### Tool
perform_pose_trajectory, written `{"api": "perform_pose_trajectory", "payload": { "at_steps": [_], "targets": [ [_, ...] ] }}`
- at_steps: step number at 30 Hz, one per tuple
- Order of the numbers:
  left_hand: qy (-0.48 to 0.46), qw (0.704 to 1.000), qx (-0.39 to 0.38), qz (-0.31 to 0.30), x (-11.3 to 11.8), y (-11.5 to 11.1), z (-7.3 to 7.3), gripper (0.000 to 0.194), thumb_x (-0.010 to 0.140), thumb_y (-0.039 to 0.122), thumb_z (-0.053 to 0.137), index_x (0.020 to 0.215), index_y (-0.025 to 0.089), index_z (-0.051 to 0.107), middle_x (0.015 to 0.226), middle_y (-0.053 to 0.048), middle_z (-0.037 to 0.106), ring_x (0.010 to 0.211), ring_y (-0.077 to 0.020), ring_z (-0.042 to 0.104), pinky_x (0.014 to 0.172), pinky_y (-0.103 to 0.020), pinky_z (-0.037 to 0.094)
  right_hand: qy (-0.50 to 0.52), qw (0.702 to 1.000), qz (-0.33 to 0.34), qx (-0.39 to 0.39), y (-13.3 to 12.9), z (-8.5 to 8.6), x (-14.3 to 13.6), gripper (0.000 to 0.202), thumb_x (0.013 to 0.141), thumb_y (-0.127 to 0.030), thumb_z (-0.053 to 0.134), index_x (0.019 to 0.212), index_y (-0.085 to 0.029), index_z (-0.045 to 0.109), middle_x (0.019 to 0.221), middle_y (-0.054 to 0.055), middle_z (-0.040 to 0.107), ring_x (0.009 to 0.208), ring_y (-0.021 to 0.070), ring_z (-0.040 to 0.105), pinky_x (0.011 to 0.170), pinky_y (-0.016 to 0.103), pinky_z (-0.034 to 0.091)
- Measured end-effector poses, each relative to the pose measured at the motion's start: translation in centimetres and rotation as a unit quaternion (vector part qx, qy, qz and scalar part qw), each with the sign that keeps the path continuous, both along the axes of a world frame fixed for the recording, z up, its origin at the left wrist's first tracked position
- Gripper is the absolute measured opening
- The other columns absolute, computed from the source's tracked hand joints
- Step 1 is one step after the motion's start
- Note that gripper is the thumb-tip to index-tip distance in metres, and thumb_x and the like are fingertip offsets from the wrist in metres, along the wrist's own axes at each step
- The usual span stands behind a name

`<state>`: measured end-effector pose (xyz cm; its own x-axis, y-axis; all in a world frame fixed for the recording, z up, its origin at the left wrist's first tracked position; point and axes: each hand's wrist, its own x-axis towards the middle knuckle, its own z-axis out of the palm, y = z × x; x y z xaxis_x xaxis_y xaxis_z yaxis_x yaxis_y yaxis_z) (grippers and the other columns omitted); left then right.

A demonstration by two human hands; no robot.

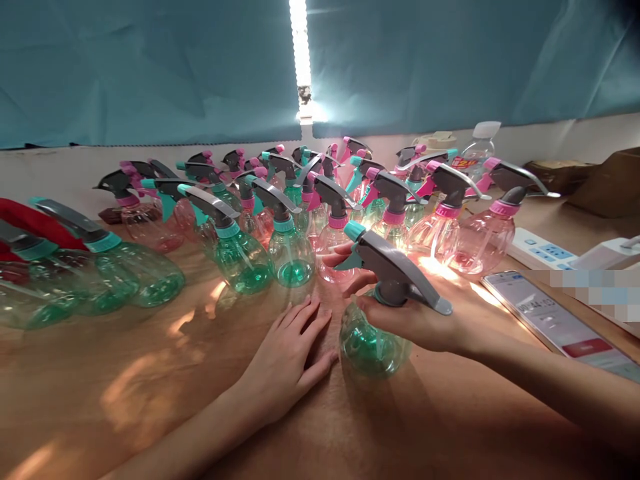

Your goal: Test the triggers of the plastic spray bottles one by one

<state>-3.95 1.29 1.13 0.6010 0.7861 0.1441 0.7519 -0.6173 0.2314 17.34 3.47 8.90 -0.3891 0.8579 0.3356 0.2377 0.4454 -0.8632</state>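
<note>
My right hand (415, 323) is wrapped around the neck of a green spray bottle (375, 347) with a grey head and a teal nozzle, which points away to the left. The bottle stands upright or nearly so; whether its base touches the table I cannot tell. Flat on the wooden table (165, 413), my left hand (287, 353) rests with its fingers stretched out, just left of that bottle and holding nothing. Beyond the fingertips stand another green spray bottle (293, 260) and a pink spray bottle (337, 243).
Several more green and pink spray bottles crowd the back and left. To the right lie a phone (555, 323) with a lit screen and a white power strip (543, 250). Behind are a clear bottle with a white cap (483, 143), a cardboard box (610, 180) and a blue curtain (150, 67).
</note>
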Motion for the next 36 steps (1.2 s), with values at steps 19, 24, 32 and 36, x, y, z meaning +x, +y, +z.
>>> {"api": "perform_pose_trajectory", "payload": {
  "at_steps": [19, 24, 32, 36],
  "targets": [
    [-0.004, 1.000, 0.008, 0.000, -0.3, 0.0, -0.5, 0.051, 0.097, 0.044, 0.050, 0.141, 0.019, 0.045, 0.149, -0.013, 0.042, 0.139, -0.0305, 0.034, 0.111, -0.052, 0.032, -0.016, 1.000, 0.018, 0.018, 0.2, -0.4, 0.4, 0.043, 0.072, -0.009, 0.054, 0.111, -0.027, 0.061, 0.117, 0.001, 0.067, 0.072, 0.0122, 0.066, 0.069, 0.027, 0.054],
    [-0.004, 1.000, 0.010, 0.001, -0.3, -0.1, -0.5, 0.051, 0.097, 0.044, 0.049, 0.140, 0.017, 0.047, 0.149, -0.015, 0.041, 0.138, -0.0309, 0.035, 0.111, -0.052, 0.032, -0.040, 0.999, -0.002, 0.005, 0.4, -1.0, 0.8, 0.048, 0.070, -0.009, 0.059, 0.113, -0.032, 0.061, 0.097, -0.001, 0.070, 0.077, 0.0173, 0.067, 0.070, 0.031, 0.055],
    [0.006, 1.000, -0.006, -0.001, -0.1, 0.1, 0.0, 0.051, 0.097, 0.042, 0.049, 0.139, 0.013, 0.048, 0.150, -0.017, 0.040, 0.138, -0.0327, 0.035, 0.110, -0.054, 0.032, -0.050, 0.998, 0.018, 0.014, 0.8, -1.4, 1.3, 0.060, 0.070, -0.009, 0.061, 0.123, -0.038, 0.057, 0.089, -0.004, 0.071, 0.073, 0.0174, 0.066, 0.067, 0.029, 0.054],
    [0.007, 1.000, -0.008, -0.001, 0.0, 0.1, 0.0, 0.051, 0.097, 0.042, 0.049, 0.140, 0.014, 0.047, 0.150, -0.017, 0.040, 0.138, -0.0324, 0.034, 0.110, -0.054, 0.032, -0.052, 0.998, 0.046, 0.004, 1.0, -1.3, 1.5, 0.057, 0.074, -0.010, 0.060, 0.124, -0.037, 0.057, 0.096, -0.004, 0.071, 0.072, 0.0151, 0.066, 0.069, 0.030, 0.054]
  ]
}}
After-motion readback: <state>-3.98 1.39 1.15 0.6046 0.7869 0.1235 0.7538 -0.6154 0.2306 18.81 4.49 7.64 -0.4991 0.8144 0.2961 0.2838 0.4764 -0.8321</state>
